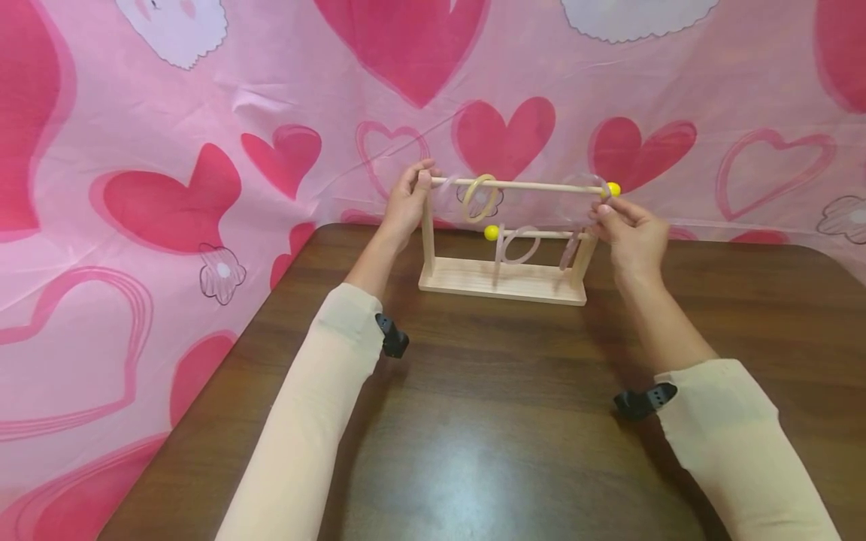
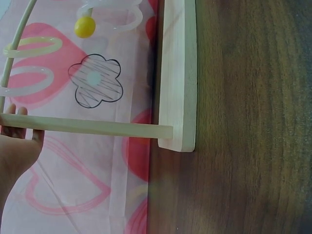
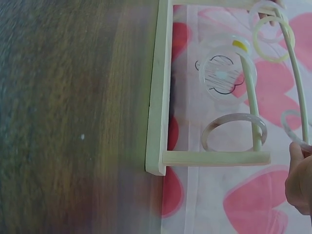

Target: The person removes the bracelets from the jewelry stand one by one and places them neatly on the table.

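My left hand [image 1: 406,203] grips the top of the left post of a pale wooden bangle rack [image 1: 501,284], its thumb in front and fingers behind. At the far right end of the upper rod, my right hand [image 1: 637,237] pinches a translucent bangle [image 3: 287,130] beside a yellow ball [image 1: 613,189]. A yellow bangle [image 1: 466,204] and a whitish bangle [image 2: 50,78] hang on that rod nearer the left hand. On the lower rod, which ends in another yellow ball [image 1: 492,233], hang pale bangles, including a greyish one [image 3: 234,117] close to the right post.
The rack stands near the back edge of a dark brown wooden table [image 1: 487,406]. Behind it hangs a pink cloth [image 1: 291,68] printed with hearts and flowers. Black wrist devices [image 1: 646,400] sit at both cream sleeves.
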